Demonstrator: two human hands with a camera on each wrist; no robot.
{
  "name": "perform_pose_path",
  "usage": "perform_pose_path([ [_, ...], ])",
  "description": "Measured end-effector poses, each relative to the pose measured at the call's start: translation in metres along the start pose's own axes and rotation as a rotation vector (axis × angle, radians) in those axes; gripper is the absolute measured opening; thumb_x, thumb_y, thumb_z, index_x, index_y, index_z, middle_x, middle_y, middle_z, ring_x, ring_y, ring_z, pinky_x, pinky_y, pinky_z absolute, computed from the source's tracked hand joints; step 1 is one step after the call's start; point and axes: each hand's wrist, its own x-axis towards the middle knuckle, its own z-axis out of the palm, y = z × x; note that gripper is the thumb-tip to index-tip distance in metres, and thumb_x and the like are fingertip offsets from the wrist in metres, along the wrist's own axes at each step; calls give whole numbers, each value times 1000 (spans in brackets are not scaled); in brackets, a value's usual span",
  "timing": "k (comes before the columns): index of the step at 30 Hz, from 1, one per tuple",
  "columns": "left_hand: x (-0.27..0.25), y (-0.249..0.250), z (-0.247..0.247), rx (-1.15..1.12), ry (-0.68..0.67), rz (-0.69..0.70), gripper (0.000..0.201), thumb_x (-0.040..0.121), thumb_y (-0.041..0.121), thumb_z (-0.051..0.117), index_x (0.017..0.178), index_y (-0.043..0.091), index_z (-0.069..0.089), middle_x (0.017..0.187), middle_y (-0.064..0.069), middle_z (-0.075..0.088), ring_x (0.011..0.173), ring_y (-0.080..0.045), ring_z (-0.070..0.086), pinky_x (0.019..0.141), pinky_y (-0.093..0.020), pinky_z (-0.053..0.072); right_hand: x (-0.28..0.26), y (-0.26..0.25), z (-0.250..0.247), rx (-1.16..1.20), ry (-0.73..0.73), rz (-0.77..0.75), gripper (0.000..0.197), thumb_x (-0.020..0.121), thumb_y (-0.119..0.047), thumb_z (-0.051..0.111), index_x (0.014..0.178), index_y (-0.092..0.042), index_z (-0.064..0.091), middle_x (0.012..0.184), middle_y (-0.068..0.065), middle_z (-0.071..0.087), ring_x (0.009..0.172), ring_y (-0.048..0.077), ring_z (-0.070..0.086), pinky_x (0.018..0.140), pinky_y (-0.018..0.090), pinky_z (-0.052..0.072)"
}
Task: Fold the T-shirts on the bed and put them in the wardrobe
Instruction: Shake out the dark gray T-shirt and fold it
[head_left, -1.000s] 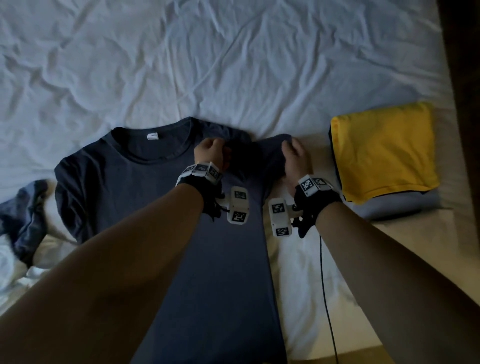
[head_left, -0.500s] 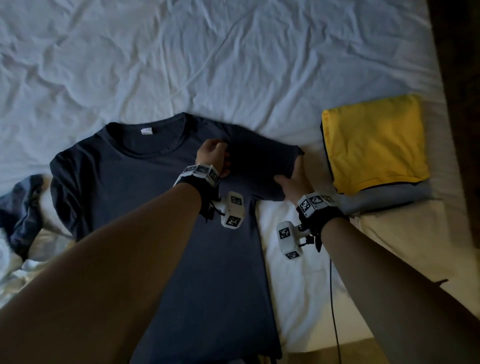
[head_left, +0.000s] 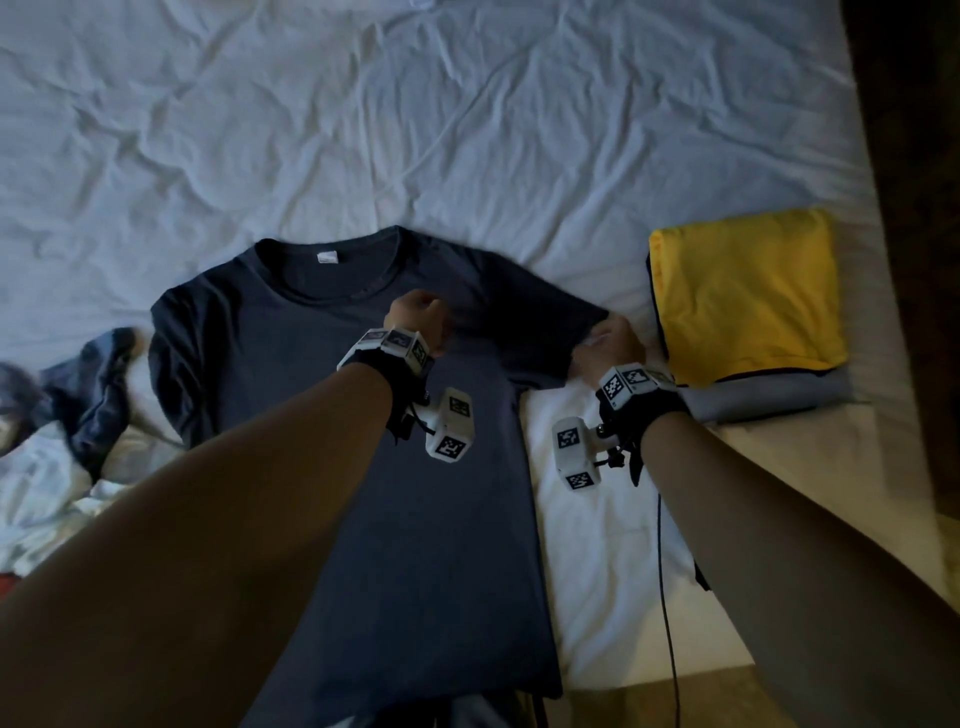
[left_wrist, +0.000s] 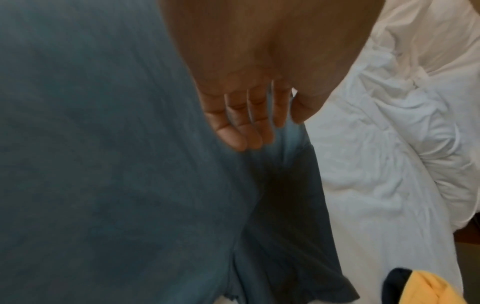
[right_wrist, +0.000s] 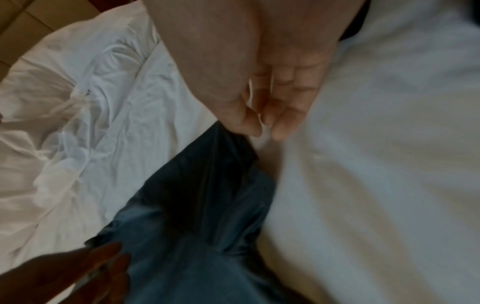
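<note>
Unfolded since earlier, navy T-shirt (head_left: 332, 415) sleeve lies on rumpled white bedsheet (head_left: 363, 130); both hands' fingers relaxed.

I see the T-shirt (head_left: 332, 415) lying flat on the bed sheet (head_left: 467, 130), collar away from me. Just right of the T-shirt's sleeve sits a stack of folded clothes (head_left: 743, 301), and left of the T-shirt lies a heap of loose clothes (head_left: 78, 405). My left hand (head_left: 418, 319) is over the T-shirt's chest, my right hand (head_left: 608, 348) at the end of its right sleeve.
</note>
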Motion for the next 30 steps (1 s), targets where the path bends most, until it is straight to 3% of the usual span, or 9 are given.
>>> perform_pose_path([
  [3,-3,-6,-32,-20,39,-19,18,94,16,45,93,13,63,68,-9,62,52,-24,54,48,-27,45,-19,-26,15,118,-87,-33,20,84,-4,62,101,-14,60,86,13,64,65,25,62,60,34,59],
  [6,-6,-18,-72,-41,77,-52,20,93,16,44,91,13,64,68,-10,62,53,-24,54,51,-30,46,-41,-53,40,252,-181,-57,17,89,5,53,94,-11,57,70,10,54,53,17,50,41,21,46],
  [10,-5,-48,-133,-48,188,-94,23,88,20,47,80,14,67,64,-11,62,51,-24,54,55,-32,46,-71,-90,88,200,-270,-112,14,89,-1,54,95,-12,61,71,7,58,57,14,54,49,25,49],
  [14,8,-97,-199,18,289,-134,22,73,32,51,65,20,67,78,-18,71,63,-33,65,64,-42,54,-105,-122,141,145,-370,-163,13,90,-3,55,96,-12,62,70,6,60,59,14,57,53,25,51],
  [17,-2,-102,-237,90,351,-142,26,74,30,49,74,9,64,78,-19,70,75,-38,69,73,-51,59,-125,-140,175,132,-409,-168,12,90,-3,56,94,-13,61,72,5,61,60,13,58,53,26,51],
  [21,-6,-108,-278,209,407,-166,23,89,21,50,93,7,67,93,-17,67,88,-34,62,80,-30,48,-148,-157,215,136,-426,-167,14,91,-1,54,96,-12,61,75,4,61,60,11,57,49,22,49],
  [23,2,-116,-294,203,438,-189,26,92,21,49,105,4,65,108,-17,66,101,-35,60,81,-31,43,-156,-161,233,132,-436,-160,15,92,-1,52,97,-12,60,75,3,60,60,11,56,49,22,49],
  [27,33,-131,-315,195,366,-140,45,90,30,57,128,9,48,128,-14,58,120,-33,53,100,-39,42,-167,-167,268,102,-453,-156,15,93,-3,50,97,-15,59,76,1,61,61,10,56,51,21,49],
  [30,46,-130,-324,235,224,-118,24,84,35,60,94,13,60,98,-15,66,95,-31,63,89,-41,49,-173,-173,291,88,-467,-151,16,93,-3,50,97,-15,58,76,0,60,61,10,55,52,23,48],
])
